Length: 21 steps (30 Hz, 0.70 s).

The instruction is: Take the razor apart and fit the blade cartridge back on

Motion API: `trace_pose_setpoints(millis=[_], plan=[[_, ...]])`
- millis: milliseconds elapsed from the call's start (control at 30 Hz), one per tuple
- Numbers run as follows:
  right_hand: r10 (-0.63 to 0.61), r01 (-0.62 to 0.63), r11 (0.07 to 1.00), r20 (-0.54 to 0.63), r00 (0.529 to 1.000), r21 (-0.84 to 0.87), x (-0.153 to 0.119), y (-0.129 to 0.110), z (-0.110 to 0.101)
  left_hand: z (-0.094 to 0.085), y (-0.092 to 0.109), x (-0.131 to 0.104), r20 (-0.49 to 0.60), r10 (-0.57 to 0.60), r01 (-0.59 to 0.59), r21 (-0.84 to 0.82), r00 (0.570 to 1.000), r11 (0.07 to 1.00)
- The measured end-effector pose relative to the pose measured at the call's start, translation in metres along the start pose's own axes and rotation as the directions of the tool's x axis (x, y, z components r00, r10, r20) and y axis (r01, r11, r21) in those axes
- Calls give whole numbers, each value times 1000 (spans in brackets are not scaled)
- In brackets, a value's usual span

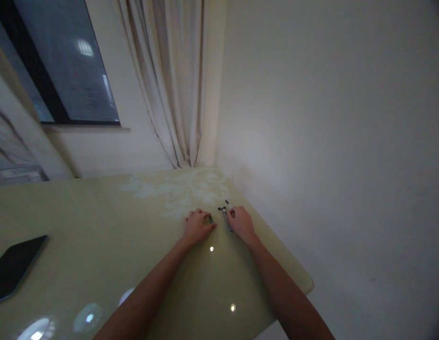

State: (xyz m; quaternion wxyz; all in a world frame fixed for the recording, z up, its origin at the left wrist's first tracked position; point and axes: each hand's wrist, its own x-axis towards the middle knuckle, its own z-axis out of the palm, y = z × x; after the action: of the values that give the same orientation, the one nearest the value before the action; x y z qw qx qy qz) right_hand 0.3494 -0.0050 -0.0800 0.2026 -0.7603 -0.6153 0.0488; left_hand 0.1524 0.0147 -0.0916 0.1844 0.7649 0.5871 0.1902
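Observation:
My left hand [198, 225] rests on the pale green table, thumb and index finger closed on a small dark object [211, 219]. Just to its right lies a slim metal tool [226, 220] with a short crosspiece at its far end, resembling a razor. Beside this tool is my right hand [241, 223], its fingers closed around a small light item with a dark tip [228, 203] that sticks out beyond the fingers. Most of that item is hidden by the hand.
The glossy table [99, 226] has a white floral pattern near its far corner. A dark flat tablet-like object [17, 267] lies at the left. Behind the table hang beige curtains [177, 85] by a window [71, 61]. A plain wall [329, 141] borders the table's right side.

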Motion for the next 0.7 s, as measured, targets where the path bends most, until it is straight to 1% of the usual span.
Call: trace_pose_setpoints(millis=[100,200,267,367,433,500,600,700], plan=[[-8,8,1000,19,1000,-4,-3,-4,1,2,2,5,4,36,-36,-5,999,999],[-6,6,1000,29,1000,-11,-5,-5,1,-2,-7,4,2,68,-68,-5,998,998],[-4,4,1000,27,1000,-10,-5,-7,0,-8,-20,0,-5,77,-77,1,997,997],[-26,26,1000,26,999,1,-5,-19,0,-27,-51,-11,-24,62,-62,12,998,998],[-63,63,998,36,997,15,-6,-35,2,-43,-76,-22,-44,36,-35,15,998,999],[-114,112,993,48,992,34,-7,-59,8,-59,-103,-34,-74,6,-4,16,997,1000],[-208,202,977,89,974,73,-14,-104,21,-81,-140,-53,-103,-56,58,15,993,998],[-291,278,955,134,947,107,-26,-151,39,-95,-168,-72,-135,-127,132,31,983,991]])
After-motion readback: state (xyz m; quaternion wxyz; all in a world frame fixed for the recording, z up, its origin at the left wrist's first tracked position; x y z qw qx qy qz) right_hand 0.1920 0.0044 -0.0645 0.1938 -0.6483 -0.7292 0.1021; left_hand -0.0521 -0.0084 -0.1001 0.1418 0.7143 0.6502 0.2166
